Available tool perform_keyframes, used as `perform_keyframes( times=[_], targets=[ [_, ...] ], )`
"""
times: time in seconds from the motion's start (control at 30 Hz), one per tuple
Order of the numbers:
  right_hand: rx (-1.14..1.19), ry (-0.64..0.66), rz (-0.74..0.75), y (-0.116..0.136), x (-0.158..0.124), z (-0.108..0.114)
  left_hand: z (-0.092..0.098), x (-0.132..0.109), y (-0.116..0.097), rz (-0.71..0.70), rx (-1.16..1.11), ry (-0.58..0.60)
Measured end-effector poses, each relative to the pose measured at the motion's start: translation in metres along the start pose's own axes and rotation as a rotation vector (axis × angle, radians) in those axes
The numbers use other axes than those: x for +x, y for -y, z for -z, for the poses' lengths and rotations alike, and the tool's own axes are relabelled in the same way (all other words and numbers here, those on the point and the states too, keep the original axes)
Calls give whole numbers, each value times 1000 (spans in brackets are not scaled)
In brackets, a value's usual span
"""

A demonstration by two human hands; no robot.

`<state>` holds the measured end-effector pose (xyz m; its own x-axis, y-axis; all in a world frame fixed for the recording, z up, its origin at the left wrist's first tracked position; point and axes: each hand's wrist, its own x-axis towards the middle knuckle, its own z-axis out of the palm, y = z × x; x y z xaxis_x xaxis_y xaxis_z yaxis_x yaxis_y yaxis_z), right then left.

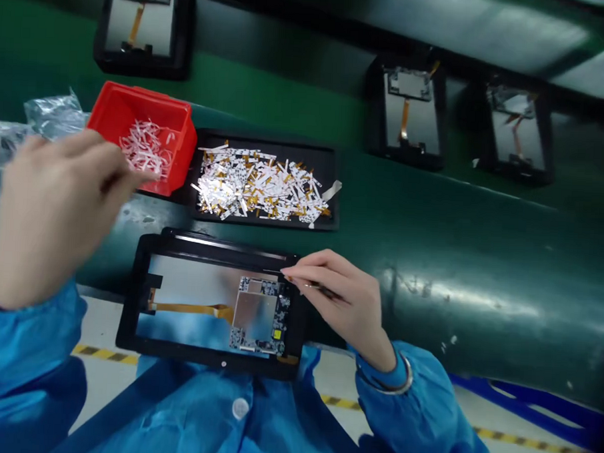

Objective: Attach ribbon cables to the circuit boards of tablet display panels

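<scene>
A black tablet frame (129,292) with a silver back, an orange flex cable (188,308) and a small circuit board (261,315) lies face down at the belt's near edge, in front of me. My right hand (343,302) rests at its right end, fingers pinched on thin dark tweezers (324,291) near the board's top corner. My left hand (52,209) is raised at the left, fingers curled and pinched toward a red bin (178,137) of white paper strips. Whether it holds a strip is unclear.
A black tray (329,161) heaped with white and gold strips sits beside the red bin. Three more tablet frames (407,111) lie farther back on the green conveyor belt (432,219). Crumpled clear plastic (51,115) lies at far left. Blue sleeves fill the bottom.
</scene>
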<state>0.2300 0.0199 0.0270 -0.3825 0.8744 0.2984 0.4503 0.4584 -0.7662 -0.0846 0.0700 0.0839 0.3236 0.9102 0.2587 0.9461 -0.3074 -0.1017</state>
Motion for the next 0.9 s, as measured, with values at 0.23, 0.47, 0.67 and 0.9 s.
perform_keyframes(
  times=[0.23, 0.47, 0.67, 0.9],
  targets=[
    [-123, 91, 11, 0, 6, -3, -33, -24, -72, -269, -701, 98],
    [-150, 194, 12, 3, 10, -1, -42, -23, -77, -271, -945, 164],
    [-282, 342, -17, 6, 13, 12, -48, -31, -76, -464, -833, 119],
    [-209, 421, -76, 9, 13, 28, -45, -29, -81, -499, -755, 93]
  ],
)
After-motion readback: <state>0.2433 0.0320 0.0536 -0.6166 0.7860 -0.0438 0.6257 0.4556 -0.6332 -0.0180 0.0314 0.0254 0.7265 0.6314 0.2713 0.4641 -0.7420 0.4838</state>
